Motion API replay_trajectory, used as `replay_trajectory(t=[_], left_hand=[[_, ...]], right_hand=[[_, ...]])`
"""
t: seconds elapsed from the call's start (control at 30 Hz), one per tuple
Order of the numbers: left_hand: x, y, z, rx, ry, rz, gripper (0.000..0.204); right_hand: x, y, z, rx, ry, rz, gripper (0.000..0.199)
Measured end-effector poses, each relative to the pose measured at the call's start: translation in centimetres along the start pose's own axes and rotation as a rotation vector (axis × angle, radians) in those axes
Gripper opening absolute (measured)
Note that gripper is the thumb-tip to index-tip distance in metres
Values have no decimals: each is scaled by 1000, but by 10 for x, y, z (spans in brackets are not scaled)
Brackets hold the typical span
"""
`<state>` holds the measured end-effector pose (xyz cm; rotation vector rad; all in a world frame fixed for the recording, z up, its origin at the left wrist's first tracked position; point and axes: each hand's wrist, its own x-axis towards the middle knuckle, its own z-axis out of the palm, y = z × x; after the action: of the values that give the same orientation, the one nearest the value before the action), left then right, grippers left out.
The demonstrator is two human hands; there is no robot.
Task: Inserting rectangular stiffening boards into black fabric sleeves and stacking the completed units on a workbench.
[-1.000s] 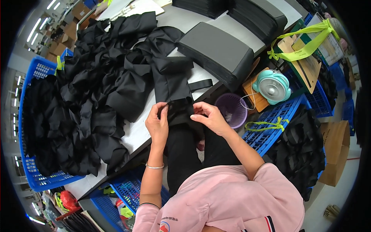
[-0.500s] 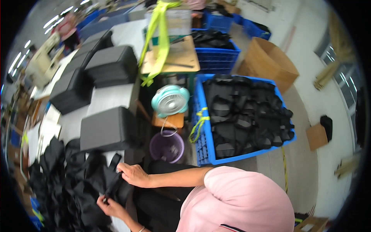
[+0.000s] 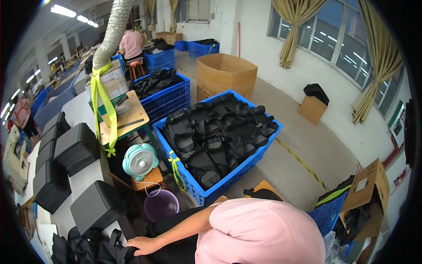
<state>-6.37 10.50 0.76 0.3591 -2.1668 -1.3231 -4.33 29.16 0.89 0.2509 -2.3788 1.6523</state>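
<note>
My right hand [image 3: 144,245] is at the lower edge of the view, its fingers closed on the edge of a black fabric piece [image 3: 115,246]. A strap loop stands up from the fabric beside the fingers. More loose black fabric [image 3: 79,246] lies heaped to the left, on the near end of the light-coloured table. My left hand is out of view. Just beyond the heap, a neat stack of flat black pieces [image 3: 97,204] rests on the table. Several similar stacks [image 3: 75,147] stand farther along it.
A blue crate [image 3: 268,152] full of black strapped pieces stands right of the table. Near it are a turquoise fan [image 3: 140,162] on a stool, a purple bin [image 3: 161,206], a cardboard box [image 3: 226,72] and a wooden-topped stand [image 3: 125,125]. Another person [image 3: 131,44] sits farther back.
The view has swung up and to the right, bringing in the windows and far wall. The table and fabric heap now sit lower, and my left hand has left the picture.
</note>
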Motion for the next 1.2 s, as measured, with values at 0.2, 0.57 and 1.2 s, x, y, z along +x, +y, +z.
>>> replay_trajectory(t=[0.2, 0.57, 1.2], left_hand=[[4, -30, 1, 16, 32, -1, 36], [-9, 23, 0, -101, 98, -112, 36], [-2, 5, 7, -355, -101, -249, 25]], right_hand=[[5, -11, 9, 42, -159, -55, 44], [16, -12, 30, -76, -291, -320, 36], [64, -25, -78, -173, 121, -157, 57]])
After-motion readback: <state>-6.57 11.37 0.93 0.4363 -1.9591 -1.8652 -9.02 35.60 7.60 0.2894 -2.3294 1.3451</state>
